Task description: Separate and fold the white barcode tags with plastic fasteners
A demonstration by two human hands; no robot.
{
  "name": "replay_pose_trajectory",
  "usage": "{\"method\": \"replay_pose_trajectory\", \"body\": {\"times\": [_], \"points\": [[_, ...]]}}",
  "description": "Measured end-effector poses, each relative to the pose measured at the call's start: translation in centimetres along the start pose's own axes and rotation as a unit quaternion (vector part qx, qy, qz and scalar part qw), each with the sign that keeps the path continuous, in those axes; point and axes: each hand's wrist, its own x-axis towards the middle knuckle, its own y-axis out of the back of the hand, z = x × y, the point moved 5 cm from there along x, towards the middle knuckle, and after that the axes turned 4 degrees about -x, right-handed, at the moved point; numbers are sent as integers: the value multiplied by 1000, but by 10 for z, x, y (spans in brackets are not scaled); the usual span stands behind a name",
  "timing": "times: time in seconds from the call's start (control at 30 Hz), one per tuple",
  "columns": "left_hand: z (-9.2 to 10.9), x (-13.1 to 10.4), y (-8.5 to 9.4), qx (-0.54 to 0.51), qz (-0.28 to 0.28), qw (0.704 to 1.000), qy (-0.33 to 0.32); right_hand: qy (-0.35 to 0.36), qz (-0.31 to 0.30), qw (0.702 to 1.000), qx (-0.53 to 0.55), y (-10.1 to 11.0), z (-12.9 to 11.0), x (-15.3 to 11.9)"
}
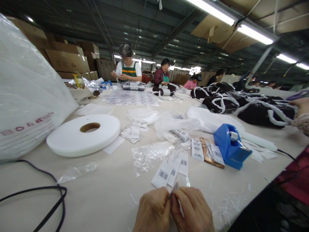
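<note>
At the front edge of the view my left hand point(154, 206) and my right hand point(191, 209) meet, fingers closed in a pinch. A small, thin, tag-like piece point(174, 188) sticks up between their fingertips; most of it is hidden by the fingers. Just beyond my hands lie several white barcode tags point(163, 175) with strings, partly fanned out. Crumpled clear plastic point(149, 154) lies beside them. To the right, a banded bundle of tags point(197, 149) rests against a blue tape dispenser point(228, 145).
A big white foam roll point(70, 138) lies flat at left, near a bulging plastic bag point(26, 96) and black cables point(51, 190). Loose tags point(135, 132) and white sheets lie mid-table. Black bags with white handles point(265, 112) are piled right. Several people work across the table; another's hand point(301, 109) reaches in at right.
</note>
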Motion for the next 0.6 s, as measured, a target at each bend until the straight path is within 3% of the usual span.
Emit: {"method": "replay_pose_trajectory", "body": {"times": [0.07, 0.13, 0.27, 0.47, 0.6], "points": [[1, 0, 1, 22, -8, 1000, -21, -19, 12, 999, 36, -2, 1, -3], [4, 1, 1, 42, -51, 997, -31, -23, 3, 997, 75, -4, 0, -3], [11, 4, 2, 84, -125, 988, -32, 12, -32, 996, 80, 1, -1, 2], [13, 7, 5, 33, -156, 986, 45, 30, -79, 996, 29, 23, 14, 17], [19, 8, 6, 40, -194, 980, -6, -11, -202, 970, 132, 22, 26, 24]]}}
